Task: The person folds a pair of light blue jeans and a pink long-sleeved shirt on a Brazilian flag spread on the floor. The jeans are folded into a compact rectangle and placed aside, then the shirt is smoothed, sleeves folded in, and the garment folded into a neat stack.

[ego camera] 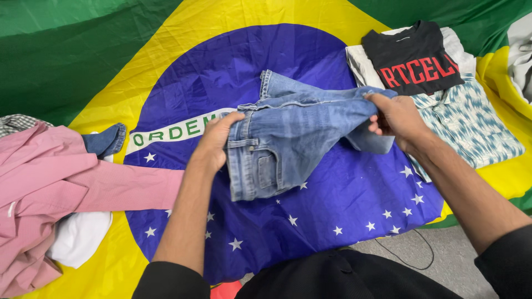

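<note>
A pair of light blue jeans [293,141] lies folded over on the blue disc of a large green, yellow and blue flag [327,216] spread as a work surface. My left hand [213,141] grips the waistband end at the left, near a back pocket. My right hand [396,117] pinches the leg fabric at the right end, lifted slightly off the flag. Both forearms reach in from the bottom, with dark sleeves pushed up.
A stack of folded clothes sits at the upper right: a black T-shirt [413,55] with red letters on a teal patterned shirt [471,124]. A pink garment [50,182], white cloth [80,235] and a blue sock [105,141] lie at the left. A thin black cable [413,260] crosses grey floor.
</note>
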